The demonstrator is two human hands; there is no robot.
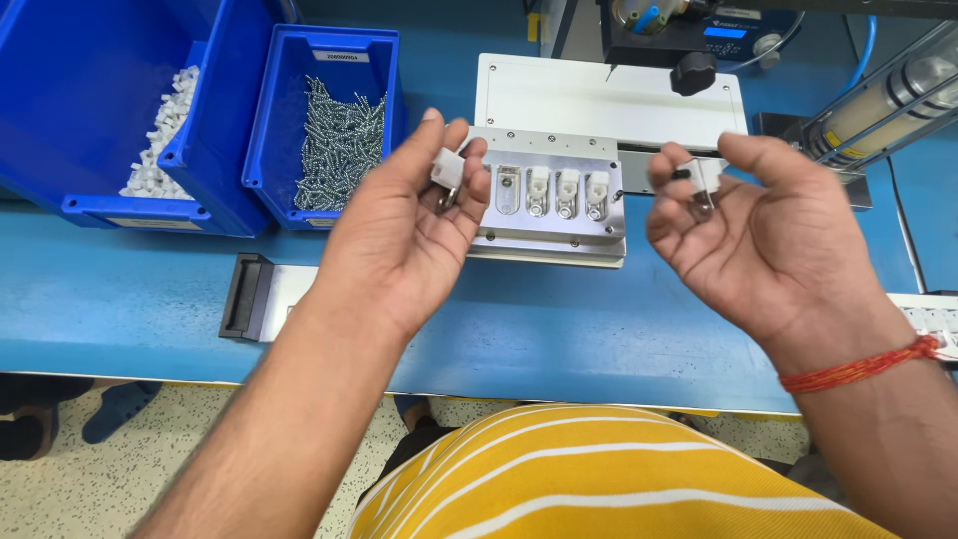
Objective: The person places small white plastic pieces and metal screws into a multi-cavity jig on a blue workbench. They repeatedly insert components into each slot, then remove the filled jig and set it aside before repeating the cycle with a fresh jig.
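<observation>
Forearms: both raised over the blue bench edge (559, 349), palms turned up.
Left hand (404, 235): fingers curled, thumb and fingertips pinching a white plastic clip (448, 168) with a metal tab.
Right hand (763, 235): half closed, thumb and forefinger pinching a second white clip (702, 180).
Metal fixture plate (552, 235): between the hands, three white clips seated in its slots.
Bins: screw bin (339, 140) beside the left hand; white-parts bin (110, 110) farther left.

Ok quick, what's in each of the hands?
Left hand: pinching a small white plastic piece.
Right hand: pinching a small white and metal piece.
</observation>
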